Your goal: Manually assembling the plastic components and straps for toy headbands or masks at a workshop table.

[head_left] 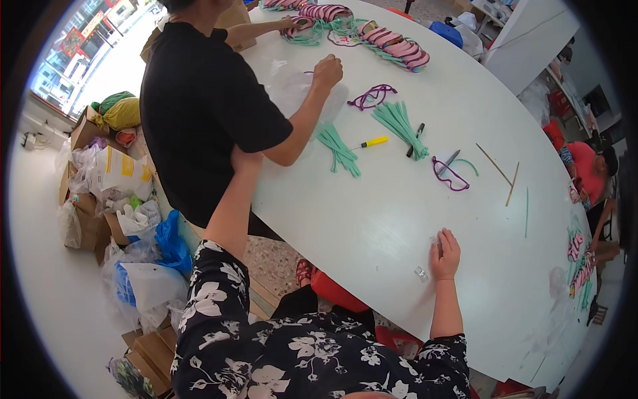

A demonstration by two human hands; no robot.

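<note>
My right hand (445, 255) rests on the white table (372, 219) with its fingers stretched out, holding nothing that I can see. Beside its wrist lies a small clear plastic piece (421, 273). My left hand (247, 159) reaches up against the side of a person in a black shirt (206, 100); that person's arm and shirt hide its fingers. Farther up the table is a purple glasses-shaped frame (460, 185), with a grey pointed blade (450, 159) and a curved green strip (470, 164) by it.
Bundles of green strips (399, 126), a yellow-handled tool (376, 141), a black marker (412, 147) and more purple frames (373, 97) lie mid-table. Pink striped bundles (399, 50) are at the far edge. Thin sticks (508, 183) lie right. Bags and boxes (119, 179) crowd the left.
</note>
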